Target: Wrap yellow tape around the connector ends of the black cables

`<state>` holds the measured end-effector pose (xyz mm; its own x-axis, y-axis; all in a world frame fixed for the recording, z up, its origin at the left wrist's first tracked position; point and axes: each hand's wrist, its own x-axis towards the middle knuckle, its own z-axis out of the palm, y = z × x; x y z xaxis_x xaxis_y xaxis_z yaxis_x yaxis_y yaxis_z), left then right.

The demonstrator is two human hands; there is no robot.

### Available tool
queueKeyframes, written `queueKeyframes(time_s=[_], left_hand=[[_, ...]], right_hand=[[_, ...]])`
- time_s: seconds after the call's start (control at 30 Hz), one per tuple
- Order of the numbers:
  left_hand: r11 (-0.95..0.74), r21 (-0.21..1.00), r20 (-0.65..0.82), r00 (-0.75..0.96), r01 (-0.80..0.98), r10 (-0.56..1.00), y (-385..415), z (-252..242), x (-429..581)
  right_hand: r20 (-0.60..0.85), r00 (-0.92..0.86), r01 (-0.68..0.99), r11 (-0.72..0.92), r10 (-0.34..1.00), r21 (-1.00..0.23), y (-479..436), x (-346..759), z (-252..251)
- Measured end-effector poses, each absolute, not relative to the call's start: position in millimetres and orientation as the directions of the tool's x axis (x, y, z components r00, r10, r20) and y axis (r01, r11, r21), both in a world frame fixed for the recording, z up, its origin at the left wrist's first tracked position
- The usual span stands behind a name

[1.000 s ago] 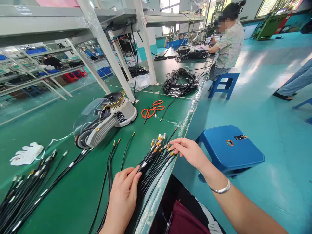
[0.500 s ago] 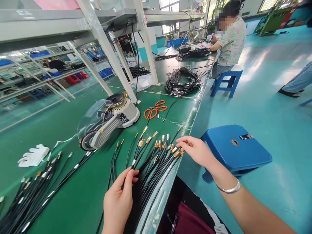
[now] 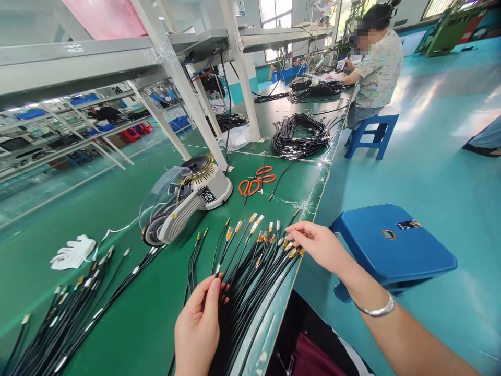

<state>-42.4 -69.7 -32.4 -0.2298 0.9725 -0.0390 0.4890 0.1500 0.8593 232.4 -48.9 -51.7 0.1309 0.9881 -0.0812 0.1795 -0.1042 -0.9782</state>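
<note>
Several black cables with silver and amber-taped ends (image 3: 252,243) lie fanned over the table's front edge. My left hand (image 3: 201,318) is closed, thumb and fingers pinching a few of these black cables (image 3: 222,257) below their ends. At the right side of the fan, my right hand (image 3: 317,243) has its fingers bent together around a cable end by the table edge; its fingertips partly hide the tip. A silver bangle (image 3: 378,308) circles the right wrist.
A tape dispenser (image 3: 188,203) and orange-handled scissors (image 3: 250,187) stand beyond the cables. At left lie a white glove (image 3: 74,252) and another cable bundle (image 3: 70,308). Coiled cables (image 3: 301,137) lie farther back. A blue stool (image 3: 395,245) stands at right; a person (image 3: 376,68) sits beyond.
The view has shifted, so most things appear a little farther right. Some cable ends above my left hand have fanned apart. My right hand stays at the right-hand cable ends.
</note>
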Motion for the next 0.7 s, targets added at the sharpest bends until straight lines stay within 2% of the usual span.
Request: queueKeyframes(time_s=[0.1,0.37,0.57,0.7], left_hand=[[0.161,0.853,-0.034,-0.256,0.497,0.966,-68.9,-28.9,-41.6],[0.166,0.908,-0.046,-0.301,0.386,0.952,-61.0,-30.1,-43.7],[0.198,0.961,-0.133,-0.306,0.192,0.943,-61.8,-29.5,-43.1],[0.186,0.948,-0.105,-0.298,0.258,0.949,-60.7,-29.5,-42.3]], right_hand=[[-0.094,0.131,0.174,-0.117,0.987,-0.978,-50.3,233.7,-53.2],[-0.087,0.133,0.163,-0.108,0.987,-0.981,-51.5,234.5,-57.7],[-0.047,0.144,0.190,-0.074,0.988,-0.979,-43.2,233.9,-50.9],[0.027,0.136,0.256,-0.009,0.990,-0.967,-28.0,231.4,-43.5]])
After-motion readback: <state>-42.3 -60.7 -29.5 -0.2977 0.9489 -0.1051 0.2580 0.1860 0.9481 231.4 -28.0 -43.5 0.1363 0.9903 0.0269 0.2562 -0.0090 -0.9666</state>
